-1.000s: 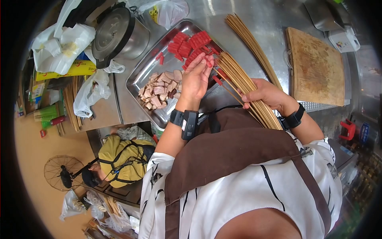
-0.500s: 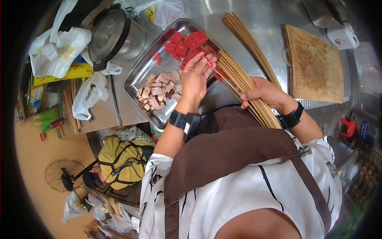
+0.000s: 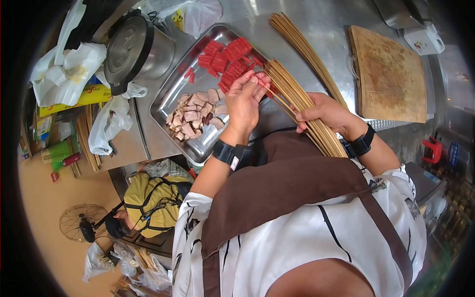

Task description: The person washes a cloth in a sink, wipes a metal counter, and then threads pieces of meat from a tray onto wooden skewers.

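My left hand (image 3: 244, 101) is closed in a pinch over the tray's right edge, holding a small piece of red food at the tip of a single bamboo skewer (image 3: 283, 103). My right hand (image 3: 324, 118) wraps round a thick bundle of bamboo skewers (image 3: 292, 89), with the single skewer sticking out beside it. Just beyond my left hand, red food pieces (image 3: 217, 57) lie in a metal tray (image 3: 158, 96). Pale chunks of meat (image 3: 192, 114) are heaped nearer me in the same tray. Part of the red piece is hidden by my fingers.
Another bundle of skewers (image 3: 309, 54) lies on the steel counter (image 3: 247, 17). To the right is a wooden cutting board (image 3: 391, 74). A lidded pot (image 3: 131, 52) and plastic bags (image 3: 74, 67) stand left. A person in a yellow top (image 3: 156, 203) is beyond the counter.
The view has shifted slightly, so the tray and counter sit a little further left. Both hands keep their hold, with the single skewer's tip still at my left fingers.
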Tool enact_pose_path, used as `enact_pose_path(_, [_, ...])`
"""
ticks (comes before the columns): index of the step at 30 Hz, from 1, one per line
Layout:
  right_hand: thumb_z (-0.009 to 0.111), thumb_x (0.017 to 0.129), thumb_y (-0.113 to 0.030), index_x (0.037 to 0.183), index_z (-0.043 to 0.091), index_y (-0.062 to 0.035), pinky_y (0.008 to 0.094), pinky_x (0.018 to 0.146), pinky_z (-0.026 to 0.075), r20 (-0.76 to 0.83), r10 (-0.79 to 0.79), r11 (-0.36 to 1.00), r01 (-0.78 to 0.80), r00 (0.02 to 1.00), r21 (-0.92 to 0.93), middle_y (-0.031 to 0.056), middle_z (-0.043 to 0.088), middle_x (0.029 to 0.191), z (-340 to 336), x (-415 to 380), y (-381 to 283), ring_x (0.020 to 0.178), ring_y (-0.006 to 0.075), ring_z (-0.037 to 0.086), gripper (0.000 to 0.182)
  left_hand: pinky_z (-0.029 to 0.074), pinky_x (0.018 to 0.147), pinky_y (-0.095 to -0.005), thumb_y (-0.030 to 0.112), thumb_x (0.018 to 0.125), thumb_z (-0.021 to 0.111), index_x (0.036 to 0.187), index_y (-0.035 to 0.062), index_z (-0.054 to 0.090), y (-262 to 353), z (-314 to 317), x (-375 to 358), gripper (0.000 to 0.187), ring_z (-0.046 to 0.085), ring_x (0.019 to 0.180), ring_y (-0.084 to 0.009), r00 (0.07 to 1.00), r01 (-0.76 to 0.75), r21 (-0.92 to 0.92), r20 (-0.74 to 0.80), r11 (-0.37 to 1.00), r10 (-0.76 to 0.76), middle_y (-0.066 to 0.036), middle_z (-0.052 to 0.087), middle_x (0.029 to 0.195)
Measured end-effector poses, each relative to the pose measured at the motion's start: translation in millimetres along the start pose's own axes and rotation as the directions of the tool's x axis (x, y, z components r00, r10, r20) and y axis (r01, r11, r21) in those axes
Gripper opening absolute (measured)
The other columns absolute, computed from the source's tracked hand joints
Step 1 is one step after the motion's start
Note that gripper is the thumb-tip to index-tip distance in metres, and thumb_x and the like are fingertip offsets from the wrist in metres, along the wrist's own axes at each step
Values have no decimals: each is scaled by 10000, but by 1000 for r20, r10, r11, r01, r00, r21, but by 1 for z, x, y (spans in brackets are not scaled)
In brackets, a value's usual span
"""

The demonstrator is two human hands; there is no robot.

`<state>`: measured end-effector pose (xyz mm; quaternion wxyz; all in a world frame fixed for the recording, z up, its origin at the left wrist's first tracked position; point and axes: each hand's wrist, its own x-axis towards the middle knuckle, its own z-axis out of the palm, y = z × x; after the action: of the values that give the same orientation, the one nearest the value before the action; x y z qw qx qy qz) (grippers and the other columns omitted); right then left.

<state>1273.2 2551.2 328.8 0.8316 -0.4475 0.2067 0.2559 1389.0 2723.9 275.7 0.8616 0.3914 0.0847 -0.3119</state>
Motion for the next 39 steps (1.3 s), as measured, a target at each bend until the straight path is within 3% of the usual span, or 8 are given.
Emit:
enact_pose_path(15, [574, 783, 15, 996, 493, 33, 326, 693, 542, 23, 8, 1000, -9, 1000, 26, 83, 549, 788, -2, 4, 1, 618, 165, 597, 229, 526, 830, -373, 39, 895, 549, 1117, -16, 505, -9, 2, -5, 233, 641, 919, -266, 999, 48, 30, 3, 998, -49, -141, 622, 995])
enact_pose_path(21, [601, 776, 9, 1036, 487, 36, 325, 746, 532, -22, 20, 998, -19, 1000, 61, 84, 562, 854, 0, 3, -5, 668, 159, 604, 286, 530, 812, -358, 48, 890, 559, 1133, -35, 495, -4, 3, -5, 265, 641, 902, -248, 995, 91, 101, -53, 991, -86, -144, 624, 1004])
enact_pose_path(24, [594, 759, -7, 1034, 514, 40, 283, 736, 515, -92, -40, 998, 43, 995, 35, 88, 558, 904, -2, 1, -6, 694, 146, 589, 290, 526, 785, -322, 49, 884, 567, 1102, -16, 524, -5, -4, -2, 232, 631, 883, -203, 989, 135, 163, -75, 977, -125, -114, 630, 992])
enact_pose_path(27, [607, 747, -22, 1049, 535, 37, 232, 704, 481, -48, -120, 990, 117, 992, -73, 75, 568, 898, 3, -1, -10, 726, 126, 570, 316, 510, 774, -308, 60, 882, 574, 1056, 26, 561, -9, -12, 5, 178, 620, 857, -162, 982, 184, 235, -78, 954, -170, -62, 633, 950])
enact_pose_path(30, [623, 743, -38, 1055, 550, 30, 208, 683, 448, -17, -113, 986, 110, 993, -124, 65, 576, 882, 1, -2, -12, 729, 113, 550, 328, 507, 747, -296, 71, 874, 593, 1060, 30, 569, -8, -7, 12, 192, 618, 843, -150, 989, 142, 343, -13, 928, -147, -54, 635, 951])
enact_pose_path(31, [621, 753, -24, 1039, 546, 33, 223, 666, 472, -5, -99, 994, 98, 995, -57, 77, 586, 870, -1, 1, -10, 719, 119, 570, 301, 495, 730, -273, 80, 866, 607, 1082, 21, 571, -3, 2, 10, 226, 604, 816, -126, 994, 110, 439, -27, 892, -110, -43, 626, 940])
enact_pose_path(35, [611, 769, 4, 1023, 517, 43, 285, 723, 543, -38, -37, 998, 39, 999, 49, 130, 626, 840, 0, -2, -17, 746, 188, 650, 274, 457, 761, -228, 57, 840, 634, 1107, -19, 560, -5, 6, 16, 288, 560, 864, -102, 978, -198, 563, 62, 802, 199, -67, 612, 958])
enact_pose_path(39, [603, 776, 14, 1024, 520, 40, 315, 773, 547, 5, -9, 999, 9, 1000, 47, 124, 613, 876, -4, -2, -13, 796, 204, 648, 263, 461, 727, -229, 48, 833, 641, 1090, -32, 551, 0, 17, 14, 284, 571, 823, -98, 983, -183, 531, 69, 828, 173, -68, 623, 905])
